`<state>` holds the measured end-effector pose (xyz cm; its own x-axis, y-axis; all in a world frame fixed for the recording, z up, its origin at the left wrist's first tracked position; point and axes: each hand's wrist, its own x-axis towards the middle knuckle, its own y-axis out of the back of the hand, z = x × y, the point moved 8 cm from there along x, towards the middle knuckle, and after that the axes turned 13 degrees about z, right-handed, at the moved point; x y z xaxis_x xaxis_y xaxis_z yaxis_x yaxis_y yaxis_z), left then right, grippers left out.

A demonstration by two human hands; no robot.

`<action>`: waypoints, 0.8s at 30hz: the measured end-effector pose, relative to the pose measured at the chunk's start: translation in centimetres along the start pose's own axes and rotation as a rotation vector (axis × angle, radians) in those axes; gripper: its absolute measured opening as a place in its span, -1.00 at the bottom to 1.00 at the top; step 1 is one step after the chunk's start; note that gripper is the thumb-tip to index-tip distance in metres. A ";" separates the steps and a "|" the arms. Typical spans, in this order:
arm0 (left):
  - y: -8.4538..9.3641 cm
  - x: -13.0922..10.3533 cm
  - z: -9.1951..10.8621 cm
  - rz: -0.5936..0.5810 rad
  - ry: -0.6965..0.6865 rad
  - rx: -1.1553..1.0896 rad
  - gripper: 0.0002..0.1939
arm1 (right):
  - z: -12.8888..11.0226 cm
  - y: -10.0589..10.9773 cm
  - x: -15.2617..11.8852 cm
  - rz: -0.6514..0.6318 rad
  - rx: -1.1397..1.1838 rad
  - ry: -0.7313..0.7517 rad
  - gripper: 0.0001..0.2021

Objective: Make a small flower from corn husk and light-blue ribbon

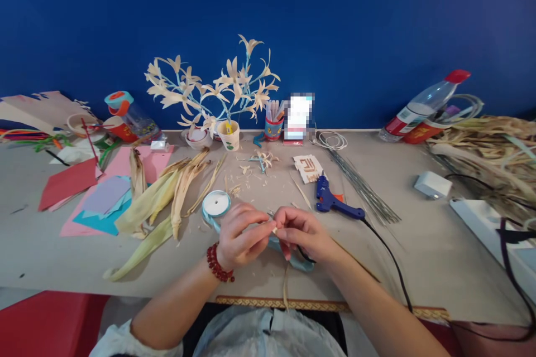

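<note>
My left hand, with a red bead bracelet at its wrist, meets my right hand over the front of the table. Both are closed, fingertips pinching a small pale piece, mostly hidden between them; it looks like corn husk. Beneath the hands lie light blue ribbon and a dark object partly covered by my right hand. A ribbon spool lies just beyond my left hand. To the right of my right hand is a blue glue gun. A thin husk strip hangs near the table edge.
Dried corn husks and coloured paper spread on the left. Behind stand potted husk flowers, a pen cup and a phone. Wires, a power strip and a tilted bottle are on the right.
</note>
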<state>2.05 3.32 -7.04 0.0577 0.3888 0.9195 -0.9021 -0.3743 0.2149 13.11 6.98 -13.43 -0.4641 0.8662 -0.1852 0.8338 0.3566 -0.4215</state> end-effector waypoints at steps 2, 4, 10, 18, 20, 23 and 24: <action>0.2 0.0 -0.1 0.014 -0.007 0.007 -0.72 | 0.4 0.1 0.0 -0.003 0.032 -0.020 -0.77; 0.7 -0.1 -0.7 0.054 0.030 0.035 -0.70 | 0.8 0.2 0.0 -0.001 0.042 -0.029 -0.77; 1.1 -0.2 -1.3 0.076 0.117 0.060 -0.70 | 0.8 0.5 0.0 0.025 0.031 -0.023 -0.77; -0.2 -0.3 -0.5 -0.017 0.070 0.001 -0.71 | 0.9 0.2 0.2 0.013 0.025 -0.025 -0.77; 0.1 -0.4 -1.3 0.006 0.132 0.028 -0.73 | 0.8 0.4 0.2 0.036 0.017 -0.014 -0.77; 0.7 -0.5 -2.7 0.059 0.293 0.054 -0.79 | 0.7 0.9 0.3 0.066 -0.005 0.014 -0.76; 0.7 -0.5 -3.2 0.061 0.367 0.028 -0.81 | 0.6 0.9 0.3 0.067 -0.018 0.022 -0.76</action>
<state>-0.02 5.50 -8.42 -0.1577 0.6393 0.7526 -0.8867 -0.4271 0.1770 13.57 7.40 -14.40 -0.4003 0.8958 -0.1933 0.8682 0.3033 -0.3926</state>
